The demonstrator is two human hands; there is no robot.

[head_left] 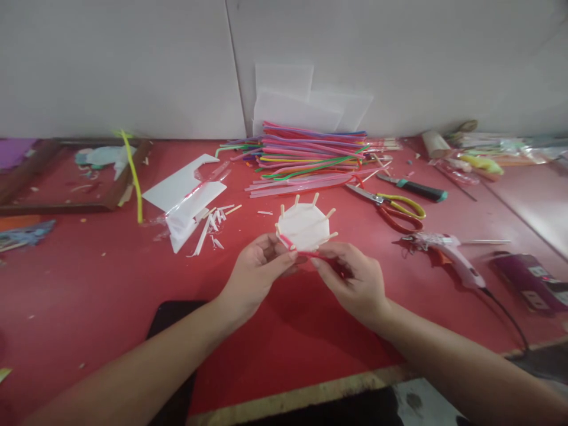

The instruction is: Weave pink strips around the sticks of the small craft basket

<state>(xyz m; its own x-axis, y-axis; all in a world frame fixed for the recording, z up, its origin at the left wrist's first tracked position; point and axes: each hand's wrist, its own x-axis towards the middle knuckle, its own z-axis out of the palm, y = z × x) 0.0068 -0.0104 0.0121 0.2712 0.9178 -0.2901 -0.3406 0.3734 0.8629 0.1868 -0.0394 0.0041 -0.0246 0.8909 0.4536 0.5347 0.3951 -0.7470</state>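
Between my hands is a white eight-sided foam base [304,226] with several short wooden sticks [315,199] standing up around its rim. My left hand [260,266] is closed on the base's near left edge. A red pipe cleaner [313,254] runs along the near side, past the sticks there. Its loose length lies between the thumb and fingers of my right hand [355,275], which pinches it at the near right. My fingertips partly hide the near edge of the base.
Behind lies a pile of coloured pipe cleaners [310,151]. To the right are scissors [390,204], a utility knife [417,188], a glue gun [448,251] with a cord, and a purple box [528,281]. White sheet scraps [186,195] and a brown frame [57,207] lie left.
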